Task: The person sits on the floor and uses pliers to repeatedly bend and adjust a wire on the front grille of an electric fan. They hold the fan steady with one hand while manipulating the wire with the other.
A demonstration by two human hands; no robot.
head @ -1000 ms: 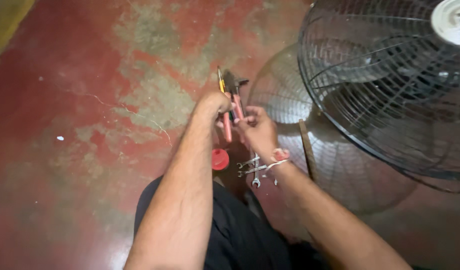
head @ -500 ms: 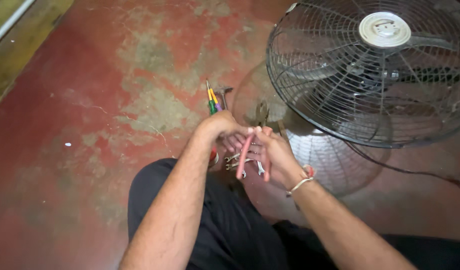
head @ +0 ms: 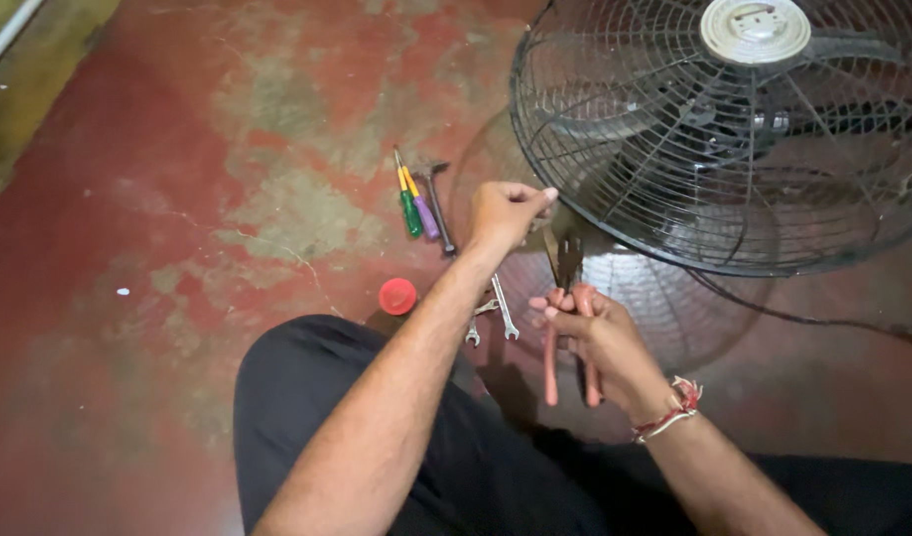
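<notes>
While your right hand [head: 600, 333] is closed around the pink handles of the metal pliers [head: 567, 318], their nose points up toward the lower rim of the round black wire fan guard [head: 674, 179]. Your left hand [head: 504, 210] is curled, fingertips pinched at that rim; what it grips, I cannot tell. On the red floor [head: 178, 248] lie steel spanners [head: 498, 310], a small red cap [head: 397, 296], and green and purple screwdrivers [head: 413, 206].
</notes>
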